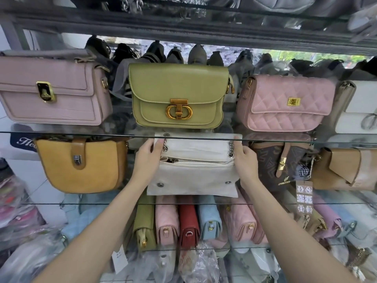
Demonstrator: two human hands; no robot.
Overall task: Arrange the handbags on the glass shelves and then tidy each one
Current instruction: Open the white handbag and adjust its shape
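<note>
A cream white handbag (193,176) with a silver chain strap stands on the middle glass shelf (40,203), its flap lifted up and its zip pocket showing. My left hand (145,160) grips the bag's left side, thumb on the raised flap. At the bag's right side my right hand (245,158) holds it near the chain. On the upper glass shelf (61,133) stand a mauve bag (55,92), an olive green bag (177,94) with a gold clasp and a quilted pink bag (285,103).
A mustard bag (81,166) stands left of the white one, a brown patterned bag (283,162) with a hanging tag and a tan bag (344,170) to its right. Below, several bags (189,221) are packed side by side. Wrapped stock lies at the bottom.
</note>
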